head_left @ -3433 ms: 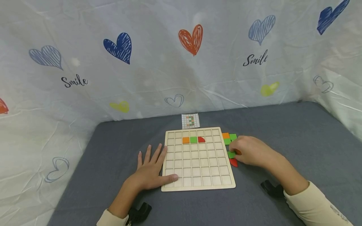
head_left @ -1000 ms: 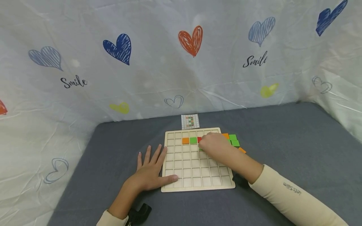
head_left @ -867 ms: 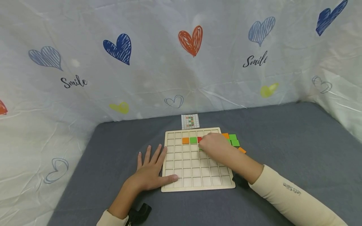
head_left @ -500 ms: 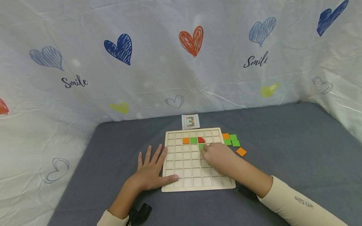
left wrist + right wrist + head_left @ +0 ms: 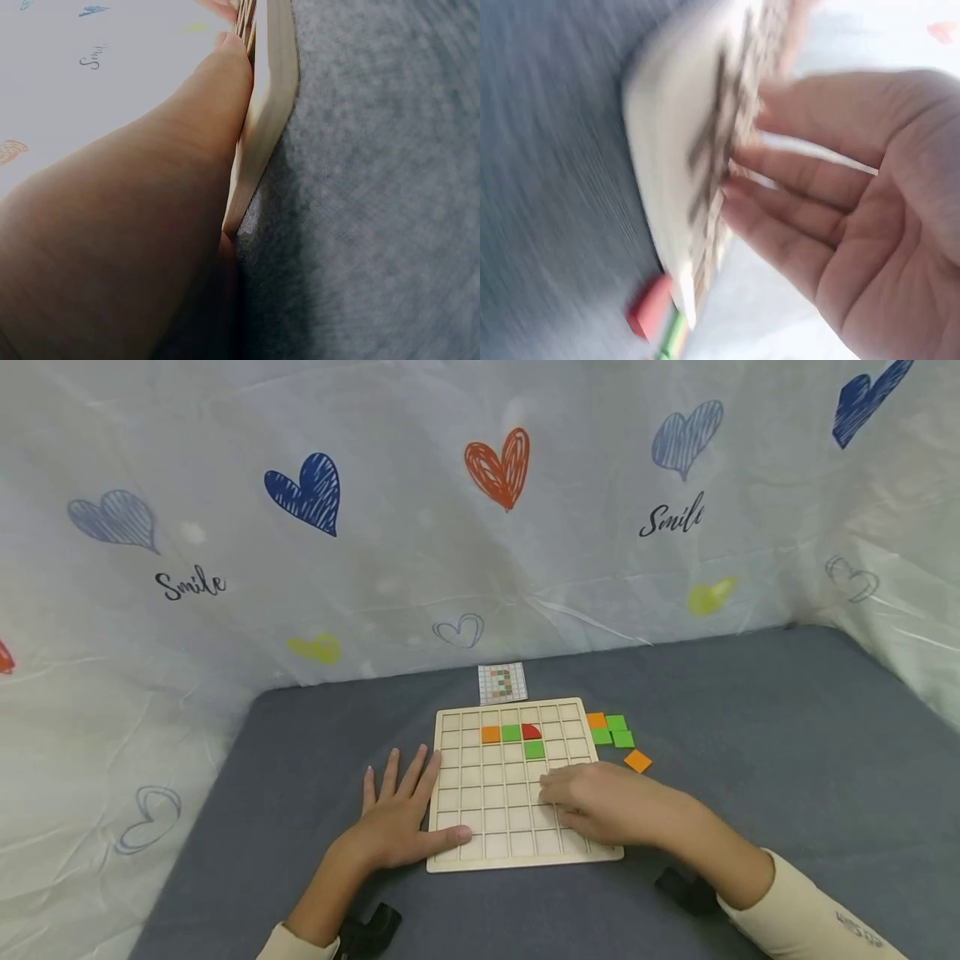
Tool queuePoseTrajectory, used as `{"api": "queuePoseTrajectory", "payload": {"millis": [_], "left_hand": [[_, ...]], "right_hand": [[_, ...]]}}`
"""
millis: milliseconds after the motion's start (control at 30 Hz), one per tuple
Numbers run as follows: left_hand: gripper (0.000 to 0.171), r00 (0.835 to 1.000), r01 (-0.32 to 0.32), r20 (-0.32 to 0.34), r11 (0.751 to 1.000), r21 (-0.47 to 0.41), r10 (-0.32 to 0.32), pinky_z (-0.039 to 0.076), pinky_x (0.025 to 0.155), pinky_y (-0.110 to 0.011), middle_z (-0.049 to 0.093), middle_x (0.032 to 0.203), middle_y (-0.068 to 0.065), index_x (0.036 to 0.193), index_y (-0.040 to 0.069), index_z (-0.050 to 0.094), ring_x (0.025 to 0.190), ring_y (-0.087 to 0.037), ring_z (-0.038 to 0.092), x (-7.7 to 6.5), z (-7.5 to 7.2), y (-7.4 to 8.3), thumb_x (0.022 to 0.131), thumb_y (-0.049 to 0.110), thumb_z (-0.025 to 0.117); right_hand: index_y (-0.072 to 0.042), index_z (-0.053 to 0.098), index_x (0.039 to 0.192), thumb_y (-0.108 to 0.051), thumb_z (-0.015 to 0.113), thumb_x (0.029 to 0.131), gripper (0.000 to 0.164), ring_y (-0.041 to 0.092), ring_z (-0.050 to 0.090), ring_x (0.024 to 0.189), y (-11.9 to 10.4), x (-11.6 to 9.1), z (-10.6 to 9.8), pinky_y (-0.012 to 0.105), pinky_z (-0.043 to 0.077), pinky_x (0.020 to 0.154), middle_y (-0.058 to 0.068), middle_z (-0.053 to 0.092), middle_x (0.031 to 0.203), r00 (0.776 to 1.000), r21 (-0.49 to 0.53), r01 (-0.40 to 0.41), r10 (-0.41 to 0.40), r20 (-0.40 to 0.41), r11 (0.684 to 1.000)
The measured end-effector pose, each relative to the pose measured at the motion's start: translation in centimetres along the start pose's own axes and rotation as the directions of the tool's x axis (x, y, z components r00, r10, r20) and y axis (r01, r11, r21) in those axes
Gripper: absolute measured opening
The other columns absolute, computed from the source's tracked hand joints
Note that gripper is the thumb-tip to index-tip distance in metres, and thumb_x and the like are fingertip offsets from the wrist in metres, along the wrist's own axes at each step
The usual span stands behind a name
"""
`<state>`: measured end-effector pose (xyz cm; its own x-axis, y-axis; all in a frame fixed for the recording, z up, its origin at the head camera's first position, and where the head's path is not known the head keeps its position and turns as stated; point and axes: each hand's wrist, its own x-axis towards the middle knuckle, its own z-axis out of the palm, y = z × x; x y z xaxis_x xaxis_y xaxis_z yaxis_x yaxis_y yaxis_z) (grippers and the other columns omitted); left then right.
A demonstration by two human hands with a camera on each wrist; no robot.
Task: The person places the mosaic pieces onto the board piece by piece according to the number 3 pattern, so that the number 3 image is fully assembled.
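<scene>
A light wooden grid board (image 5: 497,843) lies on the table. In one row sit an orange square tile (image 5: 491,734), a green square tile (image 5: 511,733) and a red quarter-round tile (image 5: 531,732); another green tile (image 5: 534,749) occupies the cell below the red one. My left hand (image 5: 393,828) lies spread at the board's left edge, its thumb on the frame and lower cells. Over the right side of the board is my right hand (image 5: 600,797), fingers loosely extended and holding nothing. The right wrist view, blurred, shows its palm and fingers (image 5: 780,225) bare.
Right of the board lie several loose tiles, including a green tile (image 5: 623,739) and an orange tile (image 5: 638,761). A red piece (image 5: 651,307) beside the board appears only in the right wrist view. A small printed pattern card (image 5: 502,683) lies behind the board.
My right hand went from the loose tiles to the board, left a green tile below the red one, and drew back toward the lower right. My left hand stayed put.
</scene>
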<state>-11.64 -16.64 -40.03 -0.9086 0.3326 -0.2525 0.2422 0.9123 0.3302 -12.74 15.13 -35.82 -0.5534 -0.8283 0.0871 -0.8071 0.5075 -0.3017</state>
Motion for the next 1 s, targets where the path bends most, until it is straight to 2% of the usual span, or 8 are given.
{"api": "queuePoseTrajectory", "payload": {"millis": [33, 100, 167, 233, 333, 500, 800, 1000], "left_hand": [[0.113, 1.0, -0.004, -0.003, 1.0, -0.006, 0.004, -0.017, 0.109, -0.067, -0.005, 0.167, -0.005, 0.163, 0.02, 0.004, 0.149, -0.039, -0.018, 0.0, 0.0, 0.0, 0.082, 0.084, 0.052], [0.113, 1.0, -0.014, -0.011, 1.0, -0.019, 0.013, -0.016, 0.109, -0.068, -0.004, 0.168, -0.007, 0.164, 0.019, 0.006, 0.149, -0.039, -0.017, -0.1, 0.0, 0.0, 0.082, 0.083, 0.053], [0.113, 1.0, -0.016, -0.014, 1.0, -0.02, 0.015, -0.017, 0.109, -0.067, -0.004, 0.168, -0.007, 0.163, 0.019, 0.005, 0.149, -0.039, -0.017, -0.2, 0.0, 0.0, 0.082, 0.083, 0.053], [0.113, 1.0, -0.017, -0.019, 1.0, -0.02, 0.017, -0.016, 0.109, -0.068, -0.004, 0.168, -0.007, 0.163, 0.019, 0.005, 0.149, -0.04, -0.017, -0.2, 0.0, 0.0, 0.083, 0.083, 0.052], [0.114, 1.0, -0.012, -0.014, 1.0, -0.012, 0.012, -0.016, 0.109, -0.067, -0.005, 0.168, -0.006, 0.163, 0.019, 0.004, 0.149, -0.039, -0.017, -0.1, 0.0, -0.1, 0.082, 0.084, 0.05], [0.114, 1.0, -0.011, -0.014, 1.0, -0.01, 0.011, -0.017, 0.109, -0.067, -0.004, 0.168, -0.006, 0.163, 0.02, 0.005, 0.149, -0.039, -0.017, 0.0, 0.0, -0.2, 0.081, 0.085, 0.051], [0.113, 1.0, -0.014, -0.012, 1.0, -0.01, 0.013, -0.016, 0.109, -0.068, -0.004, 0.168, -0.006, 0.164, 0.02, 0.006, 0.149, -0.039, -0.017, 0.0, 0.1, -0.2, 0.082, 0.084, 0.051], [0.113, 1.0, -0.012, -0.009, 1.0, -0.006, 0.012, -0.017, 0.109, -0.067, -0.005, 0.167, -0.006, 0.163, 0.02, 0.005, 0.149, -0.039, -0.017, -0.1, 0.1, -0.1, 0.082, 0.085, 0.051]], "right_hand": [[-0.016, 0.062, 0.079, 0.002, 0.067, 0.087, 0.019, 0.005, 0.051, 0.072, 0.3, -0.2, -0.4, 0.023, 0.045, 0.064, -0.011, 0.051, 0.075, 1.0, 0.027, -0.003, 0.003, -0.009, 1.0], [-0.019, 0.049, 0.069, 0.005, 0.066, 0.083, 0.033, 0.004, 0.033, 0.063, 0.8, -0.6, -1.2, 0.022, 0.031, 0.057, -0.014, 0.032, 0.068, 0.999, 0.037, -0.036, 0.037, -0.033, 0.999], [-0.02, 0.042, 0.065, 0.008, 0.065, 0.081, 0.04, 0.003, 0.027, 0.06, 1.5, -1.2, -2.0, 0.022, 0.026, 0.055, -0.013, 0.026, 0.066, 0.993, -0.007, -0.102, 0.102, -0.057, 0.995], [-0.021, 0.039, 0.063, 0.01, 0.063, 0.08, 0.043, 0.006, 0.023, 0.06, 2.1, -1.8, -2.7, 0.024, 0.021, 0.054, -0.012, 0.024, 0.066, 0.98, -0.055, -0.191, 0.187, -0.073, 0.98], [-0.02, 0.041, 0.062, 0.01, 0.066, 0.08, 0.043, 0.008, 0.025, 0.059, 3.1, -2.8, -3.3, 0.026, 0.023, 0.054, -0.009, 0.029, 0.064, 0.949, -0.122, -0.314, 0.309, -0.062, 0.941], [-0.018, 0.05, 0.065, 0.003, 0.075, 0.081, 0.036, 0.012, 0.039, 0.058, 4.2, -3.5, -3.3, 0.029, 0.034, 0.053, -0.005, 0.042, 0.065, 0.908, -0.164, -0.414, 0.419, -0.005, 0.895], [-0.017, 0.048, 0.067, 0.003, 0.072, 0.081, 0.034, 0.014, 0.04, 0.058, 4.9, -3.3, -2.5, 0.03, 0.033, 0.052, -0.002, 0.043, 0.067, 0.89, -0.153, -0.446, 0.454, 0.026, 0.882], [-0.018, 0.05, 0.065, 0.003, 0.07, 0.084, 0.035, 0.011, 0.038, 0.057, 5.5, -3.3, -2.1, 0.029, 0.034, 0.051, -0.005, 0.042, 0.066, 0.923, -0.167, -0.386, 0.382, -0.052, 0.907]]}}
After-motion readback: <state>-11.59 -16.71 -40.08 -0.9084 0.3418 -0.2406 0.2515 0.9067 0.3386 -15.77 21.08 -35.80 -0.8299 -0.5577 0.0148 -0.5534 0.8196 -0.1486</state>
